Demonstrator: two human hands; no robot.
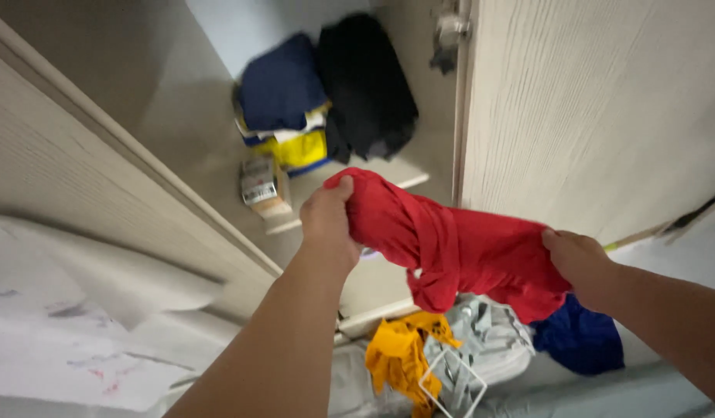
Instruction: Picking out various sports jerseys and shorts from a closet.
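A red garment (450,248) is stretched between both my hands in front of an open wardrobe. My left hand (326,220) grips its upper left end, bunched in the fist. Its lower right edge is held by my right hand (578,259). The cloth sags and folds in the middle, hanging over a heap of clothes below.
On the wardrobe shelf (350,182) lie folded dark blue (280,85), black (369,77) and yellow (299,147) clothes and a small box (261,186). The open door (597,108) stands at right. Below are yellow (400,348), grey (489,337) and blue (578,340) garments and a white hanger (450,383).
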